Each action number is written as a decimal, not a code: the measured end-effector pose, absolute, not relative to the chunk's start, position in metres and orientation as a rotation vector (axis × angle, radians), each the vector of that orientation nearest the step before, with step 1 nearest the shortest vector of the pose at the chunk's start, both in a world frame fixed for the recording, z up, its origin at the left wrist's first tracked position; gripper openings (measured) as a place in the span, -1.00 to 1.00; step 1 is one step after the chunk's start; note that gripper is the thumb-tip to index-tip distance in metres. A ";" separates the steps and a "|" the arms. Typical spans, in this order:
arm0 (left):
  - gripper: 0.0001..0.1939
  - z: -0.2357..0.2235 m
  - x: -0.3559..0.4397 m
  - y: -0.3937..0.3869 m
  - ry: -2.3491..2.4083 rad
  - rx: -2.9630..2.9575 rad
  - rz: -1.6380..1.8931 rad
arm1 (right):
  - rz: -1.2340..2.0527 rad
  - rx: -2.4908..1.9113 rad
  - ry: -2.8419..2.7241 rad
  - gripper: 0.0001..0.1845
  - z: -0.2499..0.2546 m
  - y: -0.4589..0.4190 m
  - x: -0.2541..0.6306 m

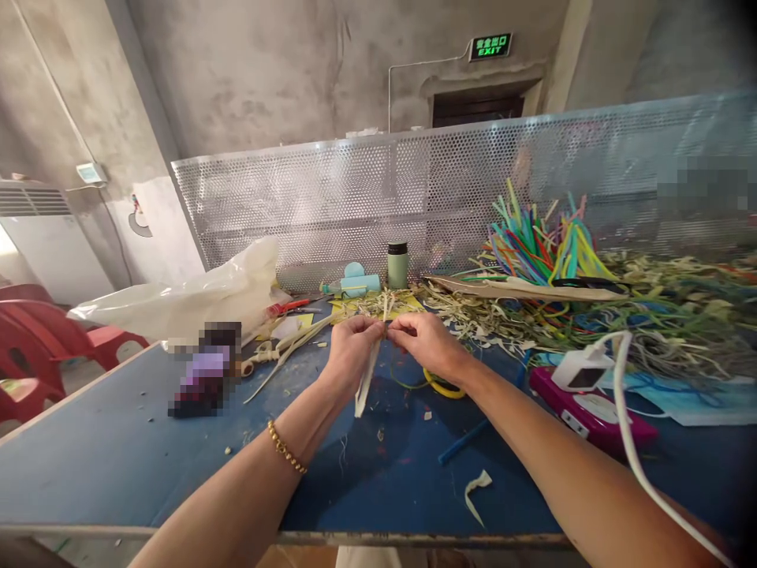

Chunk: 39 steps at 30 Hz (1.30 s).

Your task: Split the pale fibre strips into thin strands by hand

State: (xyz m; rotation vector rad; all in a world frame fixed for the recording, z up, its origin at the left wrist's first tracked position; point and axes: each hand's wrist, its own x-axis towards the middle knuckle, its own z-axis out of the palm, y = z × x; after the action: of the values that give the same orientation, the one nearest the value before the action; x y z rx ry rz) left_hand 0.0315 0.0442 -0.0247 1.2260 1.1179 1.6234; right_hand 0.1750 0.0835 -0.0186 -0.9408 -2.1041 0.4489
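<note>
In the head view, my left hand (353, 347) is closed in a pinch on a pale dried husk strip (367, 382). One end of the strip hangs down below the fingers and its top sticks up between both hands. My right hand (426, 341) pinches at the same spot, its fingertips against the strip and close to the left fingertips. A thin yellowish strand (408, 386) droops beneath the right hand. Just under that wrist lies a yellow coil (442, 385). The fingers hide exactly how the strip is gripped.
Behind my hands stand a green bottle (398, 267) and a light blue bottle (360, 285). Husk scraps and colourful strands (538, 244) heap at right, near a magenta box (591, 410) with a white cable. Plastic bag (195, 288) and scissors (289, 306) lie left; perforated metal screen (331, 205) behind.
</note>
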 end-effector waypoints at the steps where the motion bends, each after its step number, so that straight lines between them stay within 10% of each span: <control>1: -0.82 -0.024 0.032 0.043 1.105 1.200 1.617 | 0.432 -0.927 -2.117 -0.77 -0.019 0.083 0.175; 19: -0.86 -0.022 0.035 0.042 1.099 1.152 1.648 | 0.387 -0.963 -2.102 -0.80 -0.013 0.080 0.175; 27: -0.90 -0.027 0.036 0.041 1.067 1.154 1.547 | 0.882 -1.007 -1.781 -0.82 -0.017 0.086 0.174; 39: -0.81 -0.028 0.032 0.042 1.055 1.187 1.501 | 0.303 -0.918 -1.966 -0.89 -0.010 0.077 0.175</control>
State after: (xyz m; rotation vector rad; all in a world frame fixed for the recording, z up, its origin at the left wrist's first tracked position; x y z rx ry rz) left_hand 0.0320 0.0424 -0.0282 1.1868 1.0551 1.5006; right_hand 0.1749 0.0774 -0.0099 -0.9181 -1.9662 0.3025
